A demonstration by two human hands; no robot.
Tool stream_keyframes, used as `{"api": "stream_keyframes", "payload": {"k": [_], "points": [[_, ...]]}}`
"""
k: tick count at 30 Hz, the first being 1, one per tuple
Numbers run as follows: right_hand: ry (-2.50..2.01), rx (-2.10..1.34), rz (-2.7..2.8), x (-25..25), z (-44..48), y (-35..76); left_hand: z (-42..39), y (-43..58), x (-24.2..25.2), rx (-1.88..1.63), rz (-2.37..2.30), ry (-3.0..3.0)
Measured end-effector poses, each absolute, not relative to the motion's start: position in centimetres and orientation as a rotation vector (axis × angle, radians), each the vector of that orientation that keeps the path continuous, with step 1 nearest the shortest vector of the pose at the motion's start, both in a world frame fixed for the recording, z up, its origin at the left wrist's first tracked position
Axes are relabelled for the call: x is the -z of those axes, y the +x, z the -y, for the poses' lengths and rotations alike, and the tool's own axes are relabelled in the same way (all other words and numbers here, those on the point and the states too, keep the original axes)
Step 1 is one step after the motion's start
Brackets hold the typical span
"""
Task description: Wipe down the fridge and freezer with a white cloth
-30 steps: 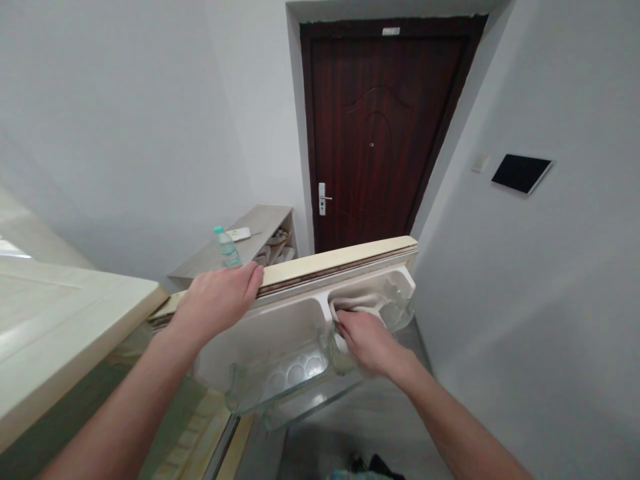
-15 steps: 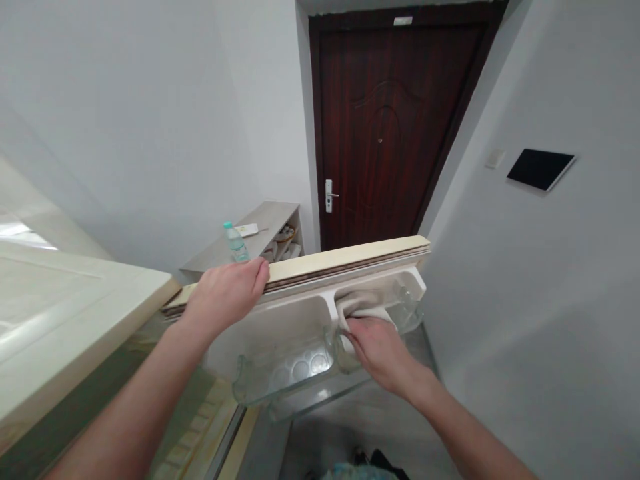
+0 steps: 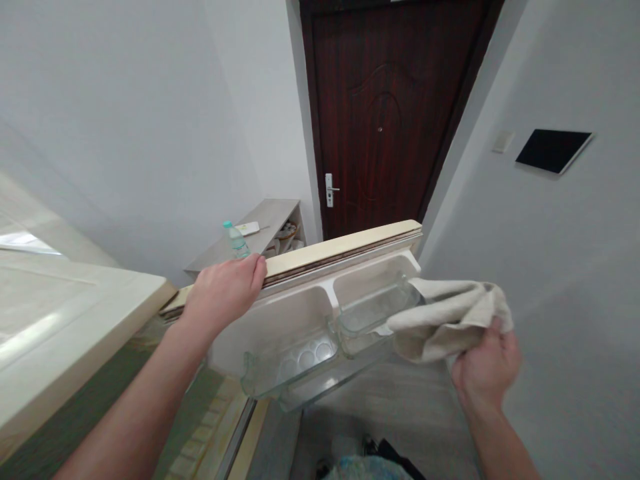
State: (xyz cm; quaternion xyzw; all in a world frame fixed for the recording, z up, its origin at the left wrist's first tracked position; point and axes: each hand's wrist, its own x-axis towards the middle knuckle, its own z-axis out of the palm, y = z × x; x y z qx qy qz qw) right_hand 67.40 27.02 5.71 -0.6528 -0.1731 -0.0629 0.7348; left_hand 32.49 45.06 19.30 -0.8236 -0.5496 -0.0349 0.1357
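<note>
An open fridge door (image 3: 345, 248) stands edge-up before me, with clear bins (image 3: 300, 363) on its inner side. My left hand (image 3: 227, 293) is closed over the door's top edge, left of its middle. To the right of the door, my right hand (image 3: 487, 367) grips a crumpled beige cloth (image 3: 450, 317) that hangs in the air beside the right-hand bin (image 3: 375, 310). Both bins look bare inside, apart from round shapes in the floor of the left one.
A low shelf unit (image 3: 270, 213) with a green-capped bottle (image 3: 236, 241) stands behind the door. A dark red door (image 3: 380, 100) is further back. The fridge body (image 3: 100, 293) fills the lower left; a wall (image 3: 575, 267) rises on the right.
My right hand has pulled the cloth out of the right-hand bin and moved it right, clear of the door. My left hand keeps its hold on the door edge.
</note>
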Motion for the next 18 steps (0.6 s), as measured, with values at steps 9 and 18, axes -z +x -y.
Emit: {"api": "stream_keyframes", "payload": {"k": [9, 18], "points": [[-1.145, -0.766, 0.25, 0.1, -28.9, 66.6, -44.9, 32.3, -19.4, 0.037, 1.597, -2.374], [-1.055, -1.061, 0.461, 1.6, -36.1, 61.7, -45.0, 32.2, -19.3, -0.004, 1.569, -2.399]]}}
